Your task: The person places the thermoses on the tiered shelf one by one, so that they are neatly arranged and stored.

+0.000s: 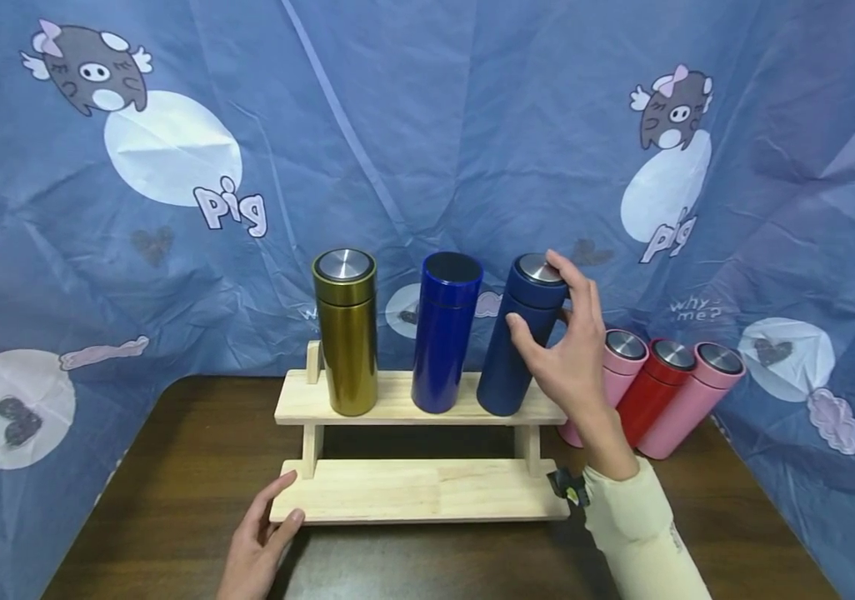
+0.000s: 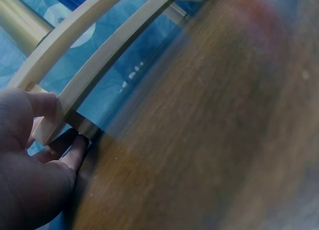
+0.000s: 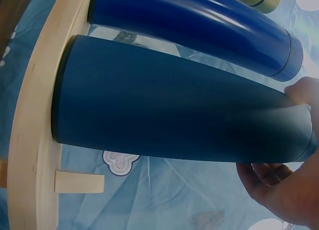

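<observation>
A two-tier wooden rack [image 1: 427, 492] stands on the table. My right hand [image 1: 573, 358] grips a matte navy thermos [image 1: 506, 379] near its top, thumb on the near side and one fingertip at the silver lid. Its base meets the right part of the upper board [image 3: 32, 115]. Beside it on that board stand a glossy blue thermos [image 1: 444, 350] in the middle and a gold thermos [image 1: 351, 358] at the left, both upright. My left hand [image 1: 255, 542] holds the left end of the lower board, with thumb and fingers around its corner in the left wrist view.
Right of the rack, a pink thermos [image 1: 618, 358], a red thermos [image 1: 648, 396] and another pink thermos [image 1: 690, 408] stand close together on the dark wooden table [image 1: 165, 500]. A blue printed cloth [image 1: 412, 108] hangs behind.
</observation>
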The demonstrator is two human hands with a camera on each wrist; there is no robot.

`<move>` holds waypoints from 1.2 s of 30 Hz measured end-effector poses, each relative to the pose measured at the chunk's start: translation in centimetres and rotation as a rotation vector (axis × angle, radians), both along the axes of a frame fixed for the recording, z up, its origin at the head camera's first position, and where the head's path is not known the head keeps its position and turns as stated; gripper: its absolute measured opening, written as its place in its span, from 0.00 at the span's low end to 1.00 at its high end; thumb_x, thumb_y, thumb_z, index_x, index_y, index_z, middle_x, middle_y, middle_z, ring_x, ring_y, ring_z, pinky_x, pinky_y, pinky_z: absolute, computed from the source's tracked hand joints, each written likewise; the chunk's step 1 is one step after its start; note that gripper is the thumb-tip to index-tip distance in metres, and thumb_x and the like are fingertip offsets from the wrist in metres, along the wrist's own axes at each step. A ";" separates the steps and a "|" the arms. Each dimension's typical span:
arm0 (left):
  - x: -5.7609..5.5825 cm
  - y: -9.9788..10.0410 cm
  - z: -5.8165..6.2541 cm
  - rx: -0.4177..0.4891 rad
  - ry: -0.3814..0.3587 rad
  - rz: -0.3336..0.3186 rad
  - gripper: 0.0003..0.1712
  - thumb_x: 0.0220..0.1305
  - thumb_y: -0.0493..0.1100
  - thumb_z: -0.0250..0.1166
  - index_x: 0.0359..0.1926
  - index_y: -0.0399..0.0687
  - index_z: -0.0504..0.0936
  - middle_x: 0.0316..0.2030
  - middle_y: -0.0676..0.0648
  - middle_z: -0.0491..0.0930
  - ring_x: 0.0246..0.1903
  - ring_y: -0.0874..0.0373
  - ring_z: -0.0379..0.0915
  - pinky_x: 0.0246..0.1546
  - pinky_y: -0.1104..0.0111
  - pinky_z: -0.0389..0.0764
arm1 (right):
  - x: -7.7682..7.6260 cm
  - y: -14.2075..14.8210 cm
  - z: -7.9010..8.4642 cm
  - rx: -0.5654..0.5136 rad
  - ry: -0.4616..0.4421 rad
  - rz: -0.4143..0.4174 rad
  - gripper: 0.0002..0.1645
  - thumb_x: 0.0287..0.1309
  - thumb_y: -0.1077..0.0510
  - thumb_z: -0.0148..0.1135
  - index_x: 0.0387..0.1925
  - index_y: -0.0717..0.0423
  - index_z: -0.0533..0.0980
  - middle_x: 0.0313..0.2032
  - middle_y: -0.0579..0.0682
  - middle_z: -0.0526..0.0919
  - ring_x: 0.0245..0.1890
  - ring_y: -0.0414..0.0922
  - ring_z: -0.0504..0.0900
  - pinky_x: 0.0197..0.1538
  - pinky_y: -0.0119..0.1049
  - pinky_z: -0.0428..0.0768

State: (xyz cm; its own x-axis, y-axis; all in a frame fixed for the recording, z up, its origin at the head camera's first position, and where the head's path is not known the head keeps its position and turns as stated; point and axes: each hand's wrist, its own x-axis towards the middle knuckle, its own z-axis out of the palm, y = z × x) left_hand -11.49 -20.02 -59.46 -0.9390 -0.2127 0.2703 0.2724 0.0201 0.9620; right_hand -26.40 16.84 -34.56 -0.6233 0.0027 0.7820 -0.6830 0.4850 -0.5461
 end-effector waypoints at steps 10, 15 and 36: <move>-0.3 -0.1 -0.3 -0.034 -0.060 0.013 0.30 0.77 0.28 0.67 0.76 0.36 0.75 0.69 0.44 0.79 0.60 0.77 0.76 0.58 0.84 0.77 | -0.1 0.1 -0.5 -0.028 -0.014 0.002 0.50 0.64 0.59 0.75 0.84 0.46 0.66 0.68 0.63 0.75 0.69 0.54 0.75 0.61 0.69 0.82; -0.9 -0.8 -2.2 -0.016 -0.058 -0.005 0.30 0.78 0.32 0.68 0.77 0.42 0.76 0.70 0.49 0.78 0.61 0.77 0.75 0.58 0.84 0.76 | 0.1 0.1 -0.8 -0.035 -0.015 0.017 0.53 0.65 0.59 0.76 0.86 0.45 0.63 0.70 0.62 0.74 0.68 0.52 0.75 0.63 0.65 0.82; -0.2 -0.1 -0.3 -0.022 -0.035 0.003 0.29 0.77 0.29 0.67 0.76 0.40 0.77 0.69 0.53 0.78 0.58 0.77 0.76 0.55 0.84 0.76 | 0.5 0.9 -3.5 -0.040 -0.055 0.038 0.66 0.61 0.64 0.78 0.90 0.49 0.48 0.64 0.66 0.78 0.64 0.55 0.78 0.61 0.32 0.77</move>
State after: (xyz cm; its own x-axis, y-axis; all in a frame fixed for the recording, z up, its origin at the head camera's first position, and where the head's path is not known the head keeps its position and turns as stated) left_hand -11.67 -20.07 -59.73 -0.9472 -0.2099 0.2424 0.2390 0.0418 0.9701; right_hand -25.87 17.74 -38.10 -0.6653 0.0086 0.7466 -0.6693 0.4363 -0.6014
